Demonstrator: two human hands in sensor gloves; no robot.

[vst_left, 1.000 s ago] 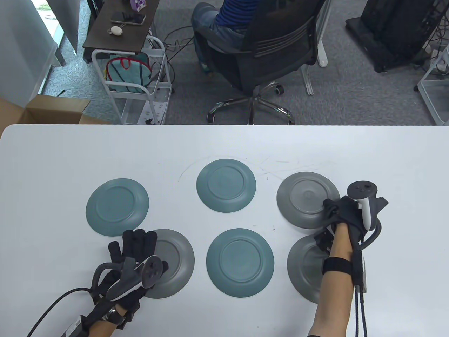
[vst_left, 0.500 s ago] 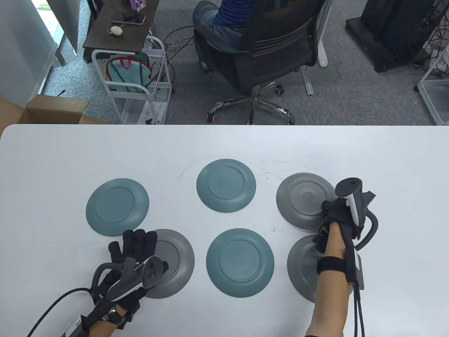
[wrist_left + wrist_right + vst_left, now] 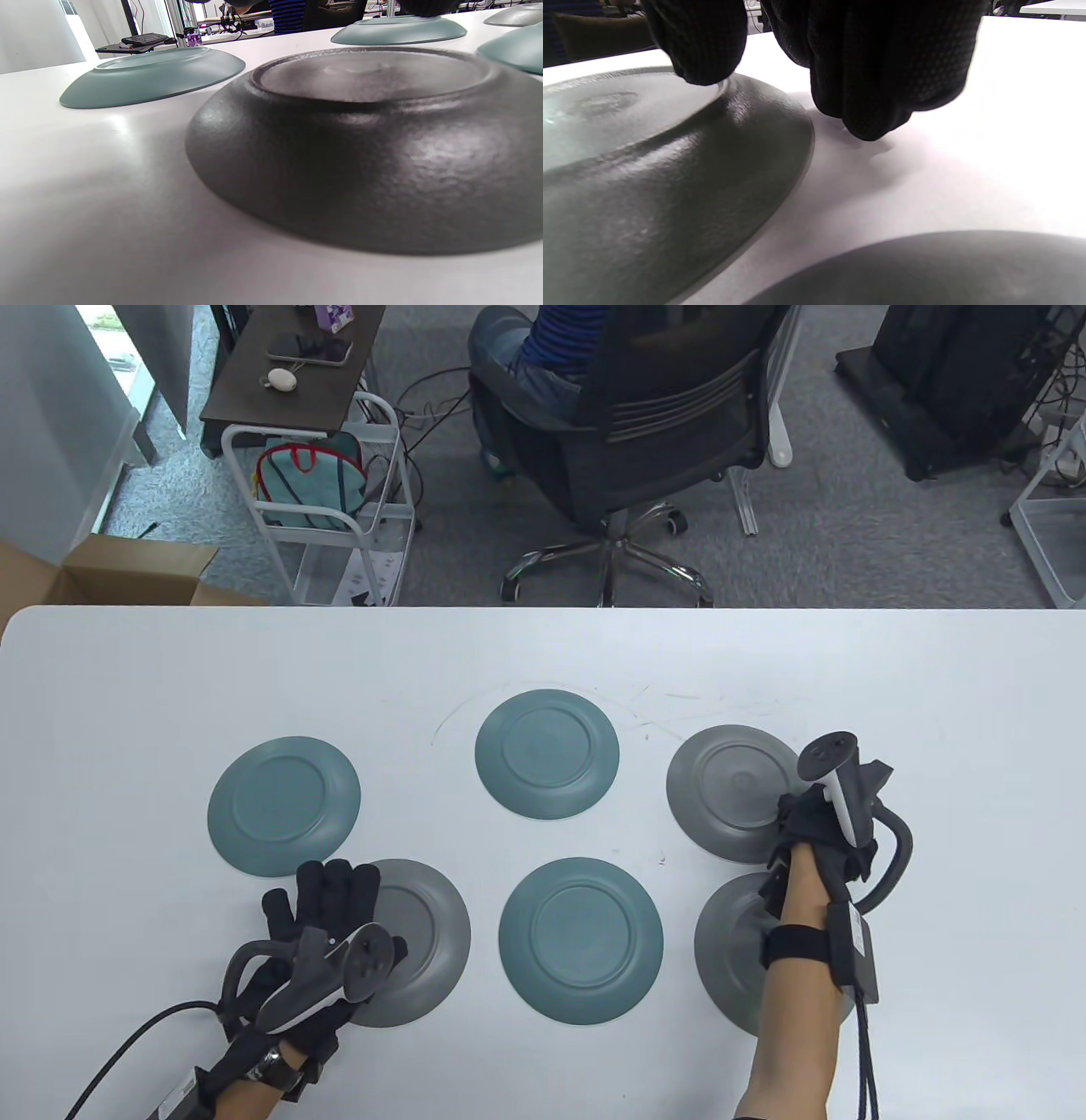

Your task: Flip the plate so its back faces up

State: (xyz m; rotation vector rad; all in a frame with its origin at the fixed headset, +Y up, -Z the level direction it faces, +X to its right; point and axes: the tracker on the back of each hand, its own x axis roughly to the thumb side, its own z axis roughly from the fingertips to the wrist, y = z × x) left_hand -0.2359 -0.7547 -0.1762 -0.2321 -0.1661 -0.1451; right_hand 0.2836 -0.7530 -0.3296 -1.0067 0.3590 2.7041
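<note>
Six plates lie on the white table (image 3: 127, 687), all with the back up. My right hand (image 3: 793, 810) is at the right rim of the far right grey plate (image 3: 730, 789). In the right wrist view the thumb (image 3: 700, 42) rests on that plate's back (image 3: 649, 169), and the fingers (image 3: 882, 63) hang over the table just beside the rim, apart from it. My left hand (image 3: 331, 891) lies flat with the fingers spread on the left edge of the near left grey plate (image 3: 424, 942), which fills the left wrist view (image 3: 373, 140).
Three teal plates lie at the left (image 3: 284, 806), the far middle (image 3: 547, 753) and the near middle (image 3: 581, 940). A third grey plate (image 3: 730, 950) lies under my right forearm. An office chair (image 3: 645, 432) stands beyond the table's far edge.
My right hand has shifted slightly left and toward me at the far right grey plate's rim, and that plate has slid slightly left. The left hand has not moved.
</note>
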